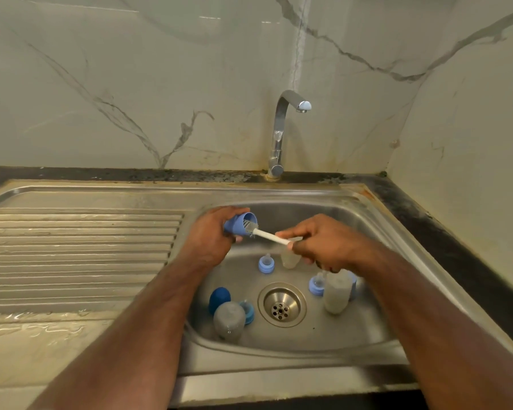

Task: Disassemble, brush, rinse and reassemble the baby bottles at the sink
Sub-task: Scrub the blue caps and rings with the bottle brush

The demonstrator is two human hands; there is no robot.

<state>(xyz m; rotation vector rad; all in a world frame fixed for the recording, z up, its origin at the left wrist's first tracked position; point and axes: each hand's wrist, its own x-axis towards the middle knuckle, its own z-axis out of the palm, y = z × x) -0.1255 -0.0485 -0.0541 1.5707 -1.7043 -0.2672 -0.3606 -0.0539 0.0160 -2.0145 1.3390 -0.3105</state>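
**Brush Head Inside a Blue Cap Over the Basin**

A light blue bottle cap (238, 222) sits tipped on its side in the left hand (212, 239), its open mouth facing right. The fingers curl around the cap's body, holding it above the upper-left part of the sink (376, 229). The grey bristles of a small brush (265, 233) are pushed into that opening — the white handle slants down and to the right into the right hand (320, 242), which pinches it between thumb and fingers.

Below the hands, more bottle parts lie on the basin floor. A light blue collar with a clear teat (266, 263) stands upright just under the brush handle, and a pale, clear piece (290, 259) beside it is partly hidden by the right hand. On the right, a clear bottle (337, 291) stands upright with a second blue collar and teat (317, 285) touching its left side. On the left, a grey-tinted bottle (229, 320) lies near the basin's front wall, a dark blue cap (219, 298) just behind it and another blue collar (248, 312) at its right.

The drain (282, 304) sits between these two groups. A ribbed draining board (80, 250) stretches off to the left, and a chrome tap (280, 134) rises behind the basin — its spout turned right — against a marble-patterned wall (131, 84).
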